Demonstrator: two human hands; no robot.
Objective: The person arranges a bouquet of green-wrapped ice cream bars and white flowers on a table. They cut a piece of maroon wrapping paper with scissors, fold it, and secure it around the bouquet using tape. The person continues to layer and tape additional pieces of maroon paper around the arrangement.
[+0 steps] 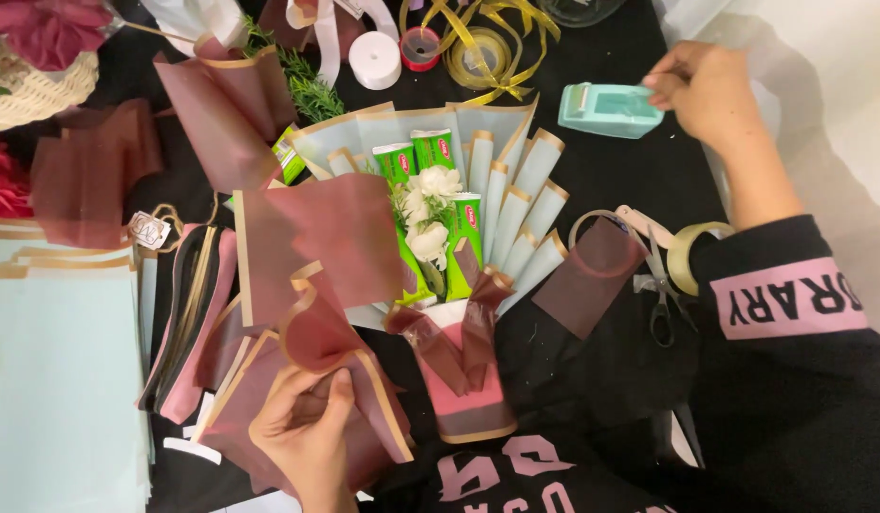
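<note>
Left hand (302,427): gripping folded maroon wrapping sheet (316,256), touching bouquet (440,228) left side | Right hand (701,90): fingers closed on teal tape dispenser (609,109), beyond bouquet | Advice: keep fold pinched flat while taping.

Bouquet (440,237) blocks centre; bare black cloth (611,171) right of it.

The left hand's (302,432) palm hides behind folded maroon gold-edged wrapping paper (316,285); right fingertips (660,84) vanish behind the mint tape dispenser (609,107).
</note>
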